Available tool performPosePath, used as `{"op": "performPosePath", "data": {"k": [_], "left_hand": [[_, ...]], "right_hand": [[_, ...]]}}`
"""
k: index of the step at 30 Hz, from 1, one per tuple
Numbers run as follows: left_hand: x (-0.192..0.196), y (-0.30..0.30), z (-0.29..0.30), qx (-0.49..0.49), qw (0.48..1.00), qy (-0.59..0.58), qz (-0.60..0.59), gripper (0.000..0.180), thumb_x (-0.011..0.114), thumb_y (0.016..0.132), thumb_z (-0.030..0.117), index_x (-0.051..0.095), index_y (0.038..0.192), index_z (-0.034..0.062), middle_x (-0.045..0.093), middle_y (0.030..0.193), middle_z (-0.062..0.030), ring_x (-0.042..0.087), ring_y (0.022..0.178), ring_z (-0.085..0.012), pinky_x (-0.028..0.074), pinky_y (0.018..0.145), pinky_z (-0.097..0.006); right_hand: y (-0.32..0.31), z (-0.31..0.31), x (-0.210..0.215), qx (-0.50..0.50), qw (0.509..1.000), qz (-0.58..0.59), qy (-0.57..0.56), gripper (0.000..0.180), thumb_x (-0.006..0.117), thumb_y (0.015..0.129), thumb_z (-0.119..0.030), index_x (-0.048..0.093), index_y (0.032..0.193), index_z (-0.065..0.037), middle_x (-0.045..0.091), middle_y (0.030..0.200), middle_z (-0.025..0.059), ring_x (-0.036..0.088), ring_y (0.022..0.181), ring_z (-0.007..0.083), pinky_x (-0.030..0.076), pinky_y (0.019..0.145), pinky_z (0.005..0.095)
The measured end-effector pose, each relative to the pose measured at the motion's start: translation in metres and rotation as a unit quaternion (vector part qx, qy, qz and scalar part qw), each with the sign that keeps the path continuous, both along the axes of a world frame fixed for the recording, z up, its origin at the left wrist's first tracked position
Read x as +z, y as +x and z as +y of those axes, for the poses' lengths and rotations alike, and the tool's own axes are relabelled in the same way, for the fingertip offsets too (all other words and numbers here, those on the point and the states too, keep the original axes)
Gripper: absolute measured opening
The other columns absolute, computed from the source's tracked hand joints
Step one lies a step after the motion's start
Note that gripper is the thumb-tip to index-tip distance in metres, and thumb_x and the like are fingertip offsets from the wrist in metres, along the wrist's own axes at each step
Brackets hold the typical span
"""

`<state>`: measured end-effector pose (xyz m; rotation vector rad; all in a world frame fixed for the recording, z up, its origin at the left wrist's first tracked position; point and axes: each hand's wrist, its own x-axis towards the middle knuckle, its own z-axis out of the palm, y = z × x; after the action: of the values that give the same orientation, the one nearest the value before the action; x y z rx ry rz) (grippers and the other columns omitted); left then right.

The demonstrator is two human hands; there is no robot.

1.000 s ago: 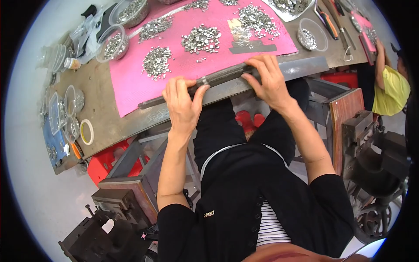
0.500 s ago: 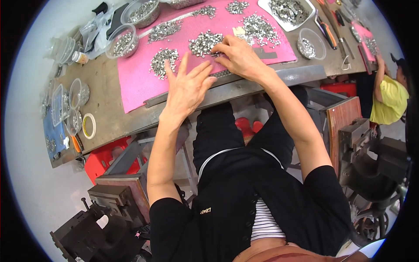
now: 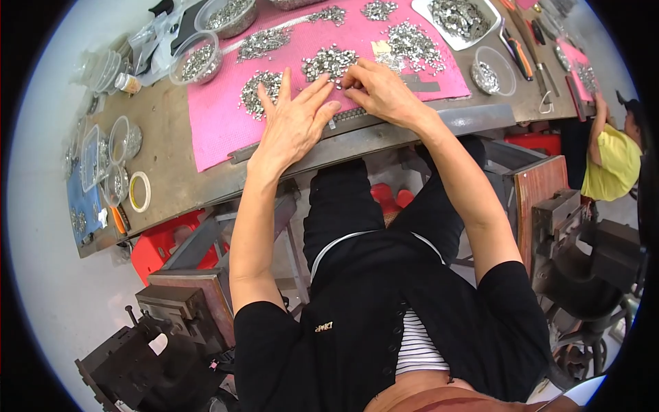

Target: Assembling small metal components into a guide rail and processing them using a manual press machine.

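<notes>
My left hand is palm down at the near side of the pink mat, its fingers spread. Its thumb is close to a long narrow metal strip with a row of small parts along it. My right hand is bent at the strip's far side, thumb and fingertips pinched together; anything between them is too small to make out. Just beyond the fingers lies a pile of small silvery metal pieces. Another pile of such pieces is partly hidden behind my left fingers.
Further piles dot the mat. Clear tubs of parts stand at the left, a white tray and a small tub at the right, near orange-handled pliers. Tape lies far left. A co-worker in yellow sits at right.
My left fingers have shifted slightly away from me and spread over the left pile's edge. My right fingertips have drawn slightly back from the middle pile toward the strip.
</notes>
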<state>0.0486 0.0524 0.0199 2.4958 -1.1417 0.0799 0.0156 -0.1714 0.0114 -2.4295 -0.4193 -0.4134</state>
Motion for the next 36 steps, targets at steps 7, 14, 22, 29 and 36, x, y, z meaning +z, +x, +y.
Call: {"op": "performPosePath", "data": {"k": [7,14,22,29,36], "left_hand": [[0.003,-0.013,0.024,0.032,0.992,-0.118,0.031,0.027,0.063,0.098,0.033,0.075,0.115,0.0153,0.071,0.124,-0.0014,0.045,0.137,-0.0348,0.012,0.115,-0.068],[0.002,-0.007,0.007,0.115,0.983,-0.145,-0.017,0.013,0.078,0.084,0.026,0.075,0.088,0.0138,0.071,0.089,0.0000,0.059,0.094,-0.0223,0.030,0.100,-0.049],[0.006,-0.003,-0.005,0.122,0.991,-0.052,-0.024,0.021,0.077,0.086,0.033,0.075,0.090,0.0131,0.069,0.088,0.0001,0.057,0.093,-0.0202,0.028,0.101,-0.048],[-0.001,0.002,0.001,0.121,0.988,-0.079,-0.053,0.017,0.075,0.087,0.029,0.075,0.090,0.0126,0.069,0.089,-0.0007,0.057,0.095,-0.0206,0.028,0.103,-0.048],[0.005,0.001,0.004,0.109,0.989,-0.097,-0.001,0.010,0.074,0.083,0.022,0.074,0.085,0.0124,0.066,0.082,-0.0022,0.058,0.091,-0.0240,0.031,0.097,-0.049]], "right_hand": [[-0.008,-0.020,0.007,0.013,0.998,0.017,0.055,0.014,0.071,0.089,-0.006,0.067,0.102,-0.001,0.065,0.095,0.0114,0.067,0.080,0.0221,0.054,0.071,0.0330],[-0.014,-0.026,0.008,-0.011,0.999,0.014,0.033,0.014,0.070,0.089,-0.006,0.068,0.102,-0.001,0.065,0.093,0.0107,0.066,0.080,0.0234,0.053,0.072,0.0341],[-0.017,-0.025,0.010,-0.022,0.998,0.030,0.045,0.011,0.070,0.087,-0.006,0.069,0.097,-0.002,0.063,0.091,0.0129,0.066,0.080,0.0294,0.053,0.072,0.0393],[-0.017,-0.021,0.007,-0.018,1.000,-0.016,-0.011,0.010,0.070,0.087,-0.009,0.069,0.095,-0.004,0.062,0.091,0.0129,0.064,0.080,0.0327,0.052,0.072,0.0429],[-0.014,-0.016,0.005,-0.026,0.999,-0.019,-0.022,0.010,0.072,0.085,-0.008,0.067,0.092,-0.002,0.062,0.088,0.0127,0.064,0.079,0.0314,0.052,0.071,0.0412]]}}
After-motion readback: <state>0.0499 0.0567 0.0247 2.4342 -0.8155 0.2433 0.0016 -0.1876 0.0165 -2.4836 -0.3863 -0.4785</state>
